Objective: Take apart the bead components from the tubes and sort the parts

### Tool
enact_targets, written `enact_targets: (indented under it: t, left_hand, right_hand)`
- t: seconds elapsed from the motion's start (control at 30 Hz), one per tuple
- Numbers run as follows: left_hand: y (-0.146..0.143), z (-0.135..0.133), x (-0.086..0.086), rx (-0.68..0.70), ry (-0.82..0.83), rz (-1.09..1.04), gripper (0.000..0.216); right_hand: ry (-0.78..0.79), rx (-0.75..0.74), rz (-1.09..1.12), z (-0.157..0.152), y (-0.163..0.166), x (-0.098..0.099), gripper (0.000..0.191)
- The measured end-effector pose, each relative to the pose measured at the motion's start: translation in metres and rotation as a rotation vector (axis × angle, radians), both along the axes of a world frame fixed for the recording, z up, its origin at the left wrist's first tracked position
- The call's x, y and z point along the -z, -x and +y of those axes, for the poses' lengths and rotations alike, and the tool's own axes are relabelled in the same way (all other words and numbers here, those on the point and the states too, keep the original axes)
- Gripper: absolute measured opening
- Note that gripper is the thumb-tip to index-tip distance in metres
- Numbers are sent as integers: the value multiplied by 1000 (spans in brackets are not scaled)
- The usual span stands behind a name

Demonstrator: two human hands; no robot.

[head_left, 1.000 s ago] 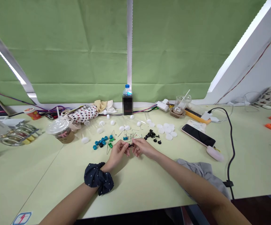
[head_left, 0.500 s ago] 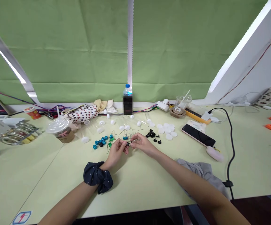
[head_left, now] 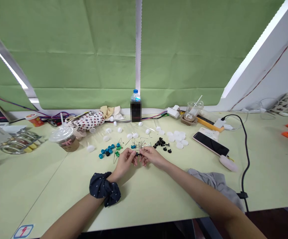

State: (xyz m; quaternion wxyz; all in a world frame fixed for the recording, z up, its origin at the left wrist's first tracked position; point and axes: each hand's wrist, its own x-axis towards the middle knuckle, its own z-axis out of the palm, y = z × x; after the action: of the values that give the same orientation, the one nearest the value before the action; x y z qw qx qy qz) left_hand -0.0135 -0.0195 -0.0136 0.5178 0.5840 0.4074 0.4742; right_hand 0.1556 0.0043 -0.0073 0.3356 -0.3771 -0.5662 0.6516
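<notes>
A small black part [head_left: 138, 154] sits between the fingertips of my two hands, just above the table. My left hand [head_left: 125, 162] pinches its left end, and the fingers of my right hand [head_left: 152, 156] close on its right end. Its exact kind is too small to make out. Beyond my fingertips lie thin bent metal wires [head_left: 142, 144] and a small blue piece [head_left: 133, 146]. Shiny blue balls [head_left: 101, 156] and green pieces [head_left: 117, 154] are left of my left hand. Several black flat-headed pegs [head_left: 161, 141] lie beyond my right hand.
White discs [head_left: 179, 145] and clear tubes with white caps [head_left: 129, 136] are spread farther back. On the right are a phone [head_left: 210, 144], a black cable [head_left: 245, 159] and grey cloth [head_left: 208, 181]. A lidded drink cup [head_left: 68, 141] stands left; a bottle [head_left: 135, 111] stands at the back.
My right hand has come slightly down and in, its fingers now closing on the black part's right end. My left hand has barely moved.
</notes>
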Motion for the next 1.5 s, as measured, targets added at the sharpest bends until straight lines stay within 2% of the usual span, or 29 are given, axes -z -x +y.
enact_targets:
  t: [0.1,0.13,0.27,0.33,0.43,0.5,0.6,0.87,0.97,1.07,1.13,1.23,1.33,1.4,1.5]
  left_hand:
    - [0,0,0,1,-4,10,28]
    - [0,0,0,1,-6,9,27]
    - [-1,-1,-1,7,2,8,28]
    - [-1,-1,0,7,7,6,29]
    - [-1,-1,1,5,10,-9,29]
    - [0,-1,1,2,5,-14,30]
    - [-1,-2,-2,3,-4,4,29]
    - [-2,-4,-7,-10,110,71,34]
    - [0,-3,-4,0,137,77,34]
    - [0,-3,-2,3,79,111,31]
    - [0,-3,-2,-32,1,177,28]
    - [5,1,-4,-106,-146,364,23]
    - [18,6,-15,-80,-283,581,18]
    - [29,6,-27,-49,-315,756,14]
    - [48,3,-46,-61,-279,1106,7]
  right_hand:
    - [-137,48,43,0,-1,-1,38]
    - [-140,58,57,0,-1,-1,41]
    - [19,-13,12,1,-2,1,40]
    - [-35,-11,-2,1,-2,0,39]
    - [-160,74,31,0,-3,-2,38]
    - [-119,73,31,-1,-3,-3,42]
    - [-43,-20,-24,0,-3,0,40]
    - [-431,62,-210,-2,-5,2,21]
    - [-472,54,-229,-3,-5,0,16]
    - [-453,54,-211,1,-6,2,15]
    - [-401,86,-237,6,-10,6,17]
    - [-322,219,-308,16,-19,11,13]
    - [-347,342,-465,23,-31,9,13]
    - [-411,337,-656,25,-38,4,12]
    - [-486,281,-944,23,-44,-6,11]
